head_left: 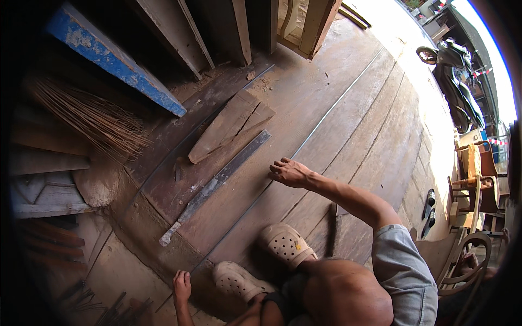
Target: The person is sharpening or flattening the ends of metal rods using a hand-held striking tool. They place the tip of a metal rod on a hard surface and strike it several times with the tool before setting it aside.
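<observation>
A long, thin metal rod (333, 107) runs diagonally over the wooden boards, from the front left to the far right. My left hand (182, 285) is at its near end, past the board edge, with fingers closed around it. Farther along, my right hand (291, 172) is curled over the rod, knuckles up; the fingers hide the grip itself. Left of the right hand lie a flat, dark metal bar (225, 176) with a whitish end and a cracked wooden block (231, 126).
My feet wear beige clogs (287, 245) on the boards. Stick-broom bristles (95, 117), a blue-painted plank (117, 60) and upright boards stand at left. A wooden frame (307, 27) is at the back. A motorbike (454, 87), dark sandals (429, 204) and wooden chairs (481, 176) are at right.
</observation>
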A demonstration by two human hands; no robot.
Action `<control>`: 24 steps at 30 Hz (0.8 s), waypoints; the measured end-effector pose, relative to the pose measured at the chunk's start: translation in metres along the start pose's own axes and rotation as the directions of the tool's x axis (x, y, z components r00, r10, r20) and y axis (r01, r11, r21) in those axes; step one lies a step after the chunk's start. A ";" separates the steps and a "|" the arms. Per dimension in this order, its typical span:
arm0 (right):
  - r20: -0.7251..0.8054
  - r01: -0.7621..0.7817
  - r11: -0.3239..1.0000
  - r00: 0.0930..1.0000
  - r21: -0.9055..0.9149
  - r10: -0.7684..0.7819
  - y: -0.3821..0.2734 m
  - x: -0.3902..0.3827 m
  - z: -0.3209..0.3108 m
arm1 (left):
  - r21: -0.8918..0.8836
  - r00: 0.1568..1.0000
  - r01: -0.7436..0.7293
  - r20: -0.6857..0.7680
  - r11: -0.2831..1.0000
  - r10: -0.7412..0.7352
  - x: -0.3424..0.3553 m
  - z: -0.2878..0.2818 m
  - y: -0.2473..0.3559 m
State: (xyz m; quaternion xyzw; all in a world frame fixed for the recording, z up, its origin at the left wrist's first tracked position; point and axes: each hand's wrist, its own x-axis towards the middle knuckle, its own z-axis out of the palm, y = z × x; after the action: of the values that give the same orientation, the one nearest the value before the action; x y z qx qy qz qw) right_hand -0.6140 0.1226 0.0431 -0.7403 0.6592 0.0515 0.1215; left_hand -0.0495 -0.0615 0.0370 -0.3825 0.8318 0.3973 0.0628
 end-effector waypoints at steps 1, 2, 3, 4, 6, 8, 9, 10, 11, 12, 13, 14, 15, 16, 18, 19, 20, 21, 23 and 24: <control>0.027 0.013 1.000 1.000 -0.009 -0.013 -0.006 0.008 -0.009 | -0.004 0.987 0.111 0.116 0.994 -0.110 0.000 -0.003 -0.002; 0.075 0.035 0.998 0.996 0.042 -0.038 -0.007 0.012 -0.012 | 0.004 0.949 0.219 0.231 0.976 -0.215 0.000 -0.005 -0.004; 0.040 0.045 0.997 0.998 0.061 -0.048 -0.007 0.015 -0.010 | 0.054 0.943 0.261 0.199 0.964 -0.266 0.001 -0.002 -0.004; -0.002 0.056 0.996 0.998 0.072 -0.056 -0.006 0.017 -0.010 | 0.102 0.938 0.298 0.156 0.949 -0.311 0.002 -0.001 0.006; -0.146 0.094 0.992 0.986 0.089 -0.081 -0.004 0.016 -0.006 | 0.183 0.885 0.418 0.142 0.890 -0.444 0.005 -0.002 -0.003; -0.017 0.070 0.986 0.998 0.151 -0.068 -0.004 0.017 -0.009 | 0.219 0.828 0.518 0.114 0.827 -0.549 0.009 0.003 -0.021; 0.048 0.054 0.982 0.997 0.179 -0.064 -0.004 0.018 -0.011 | 0.235 0.795 0.566 0.099 0.790 -0.599 0.008 0.004 -0.029; 0.086 0.031 0.985 0.995 0.168 -0.046 -0.003 0.017 -0.009 | 0.222 0.771 0.561 0.208 0.797 -0.601 0.009 -0.001 -0.025; 0.122 0.008 0.988 0.992 0.155 -0.027 -0.002 0.015 -0.007 | 0.198 0.777 0.540 0.258 0.818 -0.574 0.013 0.001 -0.028; 0.157 -0.015 0.990 0.987 0.142 -0.008 -0.001 0.015 -0.006 | 0.173 0.781 0.518 0.305 0.838 -0.545 0.017 0.005 -0.033; 0.147 -0.041 0.985 0.989 0.169 0.016 -0.003 0.016 -0.003 | 0.149 0.784 0.495 0.348 0.856 -0.514 0.021 0.007 -0.036; 0.137 -0.067 0.978 0.990 0.196 0.041 -0.005 0.017 0.000 | 0.140 0.829 0.453 0.298 0.880 -0.474 0.024 0.011 -0.037; 0.127 -0.093 0.970 0.990 0.224 0.066 -0.006 0.019 0.003 | 0.089 0.818 0.462 0.343 0.882 -0.463 0.023 0.011 -0.038; 0.099 -0.064 0.972 0.994 0.224 0.042 -0.003 0.014 0.008 | 0.036 0.806 0.462 0.399 0.886 -0.437 0.032 0.012 -0.020; 0.027 0.013 0.974 0.999 0.224 -0.020 0.000 0.012 0.014 | 0.032 0.854 0.394 0.358 0.919 -0.378 0.036 0.020 0.003; 0.055 -0.074 0.960 0.997 0.269 0.061 -0.004 0.015 0.011 | -0.037 0.869 0.382 0.354 0.923 -0.346 0.033 0.020 -0.001; 0.090 -0.162 0.936 0.986 0.312 0.140 -0.009 0.016 0.003 | -0.106 0.883 0.369 0.350 0.923 -0.313 0.031 0.024 -0.007; 0.130 -0.249 0.903 0.968 0.351 0.216 -0.015 0.017 -0.005 | -0.175 0.896 0.354 0.343 0.919 -0.281 0.027 0.027 -0.013; 0.172 -0.298 0.868 0.953 0.396 0.248 -0.019 0.018 -0.016 | -0.083 0.950 0.285 0.158 0.955 -0.270 0.022 0.037 -0.008; 0.194 -0.321 0.850 0.945 0.418 0.262 -0.022 0.019 -0.020 | -0.030 0.965 0.257 0.064 0.966 -0.254 0.019 0.043 -0.006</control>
State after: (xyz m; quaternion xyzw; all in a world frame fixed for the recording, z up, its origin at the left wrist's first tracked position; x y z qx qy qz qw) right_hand -0.5917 0.1018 0.0609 -0.5790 0.7488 -0.0343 0.3207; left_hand -0.0672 -0.0449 -0.0036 -0.4756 0.7655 0.4131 0.1310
